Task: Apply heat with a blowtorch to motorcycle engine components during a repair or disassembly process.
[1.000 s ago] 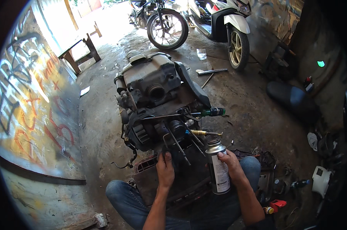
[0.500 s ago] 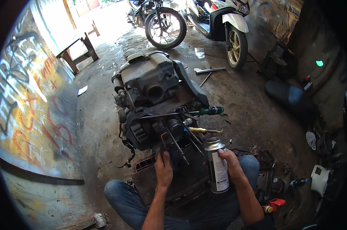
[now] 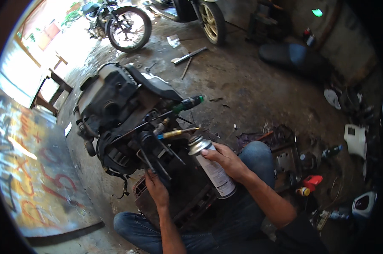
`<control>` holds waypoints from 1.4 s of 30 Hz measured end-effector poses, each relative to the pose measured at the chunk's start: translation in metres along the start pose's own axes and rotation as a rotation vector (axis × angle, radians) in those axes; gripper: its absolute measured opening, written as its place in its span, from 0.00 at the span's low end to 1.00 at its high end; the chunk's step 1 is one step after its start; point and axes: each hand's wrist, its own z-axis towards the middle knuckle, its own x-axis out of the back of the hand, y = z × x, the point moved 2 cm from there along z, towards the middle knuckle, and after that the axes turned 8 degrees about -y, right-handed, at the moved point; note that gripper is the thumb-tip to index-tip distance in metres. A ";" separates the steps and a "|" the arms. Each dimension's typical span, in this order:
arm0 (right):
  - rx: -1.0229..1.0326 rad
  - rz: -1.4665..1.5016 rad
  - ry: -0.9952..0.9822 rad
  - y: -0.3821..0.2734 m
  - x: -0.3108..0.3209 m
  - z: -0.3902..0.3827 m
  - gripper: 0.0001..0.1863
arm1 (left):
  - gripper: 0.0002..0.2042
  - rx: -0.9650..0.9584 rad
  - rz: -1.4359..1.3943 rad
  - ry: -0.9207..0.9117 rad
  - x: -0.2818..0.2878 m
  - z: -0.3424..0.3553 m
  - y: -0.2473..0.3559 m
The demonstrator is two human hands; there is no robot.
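Observation:
My right hand (image 3: 229, 161) is wrapped around a spray can (image 3: 215, 171) with a pale label and a silver top. The can leans, its top toward the engine (image 3: 115, 101). Beside its top lies a brass-coloured nozzle-like piece (image 3: 174, 133), close to the engine's front end. Several long metal studs (image 3: 171, 150) stick out of the engine toward me. Below them, my left hand (image 3: 157, 190) is closed at a dark part of the engine's lower front; what its fingers hold is hidden. A green-tipped screwdriver-like handle (image 3: 189, 103) juts from the engine's right side.
Two motorcycles stand at the back, one showing its spoked front wheel (image 3: 129, 28). A black seat (image 3: 295, 61) lies at the right. Nearer are a red part (image 3: 313, 182), a white panel (image 3: 355, 139) and a bottle (image 3: 332, 150). A painted panel (image 3: 43, 169) borders the left.
The view has swung right, so the engine sits further left. The can has gone from nearly upright to tilted, its top leaning left. My left hand stays at the engine's lower front.

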 end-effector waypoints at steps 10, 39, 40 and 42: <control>0.040 -0.064 0.035 0.005 0.000 0.001 0.31 | 0.25 0.020 0.132 0.038 0.010 0.003 -0.007; 0.103 -0.025 0.079 -0.004 0.007 -0.026 0.34 | 0.21 -0.007 0.383 -0.050 0.064 -0.006 -0.065; 0.128 -0.047 0.063 -0.004 0.004 -0.029 0.34 | 0.22 0.132 0.318 0.006 0.082 -0.009 -0.094; 0.068 0.011 0.058 0.002 -0.002 -0.035 0.34 | 0.19 0.088 0.305 0.016 0.078 -0.015 -0.100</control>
